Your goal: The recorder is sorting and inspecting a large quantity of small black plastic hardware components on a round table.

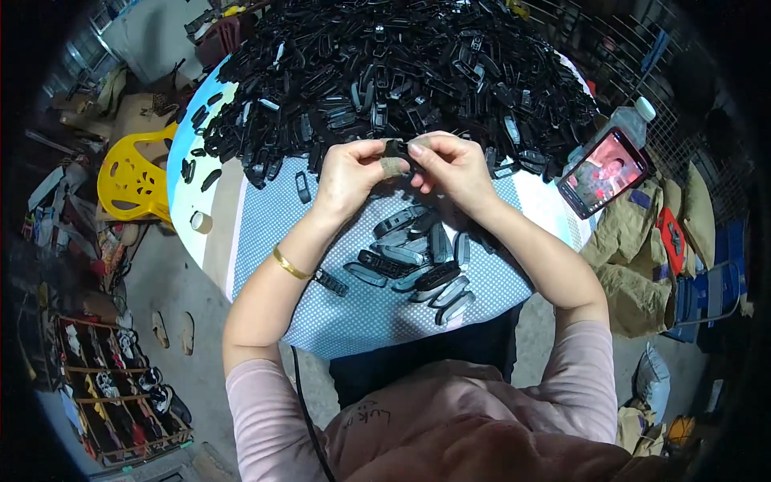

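My left hand point(347, 173) and my right hand point(459, 170) meet at the near edge of a big heap of black parts point(353, 80). Between their pinched fingertips is a small black piece point(394, 148), mostly hidden by the fingers; its exact kind does not show. A greenish wrap covers my left thumb. On the patterned cloth point(265, 233) below my hands lies a loose group of long, narrow black and grey parts point(397, 249), some with a hollow frame shape. One more part point(330, 282) rests beside my left forearm.
A phone point(604, 173) with a lit screen leans against a clear bottle point(626, 124) at the table's right. A small cup point(201, 222) stands near the left edge, beside a yellow stool point(132, 177). A shoe rack point(120, 394) is lower left; brown sacks point(634, 297) lie right.
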A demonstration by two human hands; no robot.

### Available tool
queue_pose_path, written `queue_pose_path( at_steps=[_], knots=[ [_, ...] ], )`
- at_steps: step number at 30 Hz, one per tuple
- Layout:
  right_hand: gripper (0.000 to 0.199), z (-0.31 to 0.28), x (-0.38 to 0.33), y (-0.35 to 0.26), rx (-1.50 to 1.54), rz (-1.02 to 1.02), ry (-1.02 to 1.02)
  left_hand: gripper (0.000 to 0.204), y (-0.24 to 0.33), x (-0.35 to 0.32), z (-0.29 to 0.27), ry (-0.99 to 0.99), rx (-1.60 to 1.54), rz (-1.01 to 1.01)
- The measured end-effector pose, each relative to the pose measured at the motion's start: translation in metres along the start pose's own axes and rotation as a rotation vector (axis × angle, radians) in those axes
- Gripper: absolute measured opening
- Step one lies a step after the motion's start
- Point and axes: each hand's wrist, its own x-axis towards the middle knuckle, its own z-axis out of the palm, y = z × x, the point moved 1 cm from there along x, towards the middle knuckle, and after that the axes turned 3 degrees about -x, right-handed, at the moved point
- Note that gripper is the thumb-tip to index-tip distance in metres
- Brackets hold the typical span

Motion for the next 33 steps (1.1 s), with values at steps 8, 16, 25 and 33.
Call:
queue_pose_path(
  at_steps=[8,16,25,33],
  knots=[
    [0.023,0.003,0.000,0.008,-0.250,0.058,0.095,0.028,-0.018,0.003,0.011,0.141,-0.454,0.009],
    [0.033,-0.003,-0.003,0.000,-0.365,-0.069,-0.127,0.024,-0.005,0.001,0.004,-0.037,-0.248,0.156],
    [0.025,-0.035,0.017,-0.025,-0.509,-0.056,-0.162,0.033,0.006,-0.002,0.000,-0.110,0.065,0.138],
    [0.027,-0.099,0.029,-0.021,-1.054,-0.078,-0.009,0.019,0.007,-0.002,0.033,-0.450,0.466,0.282]
  ],
)
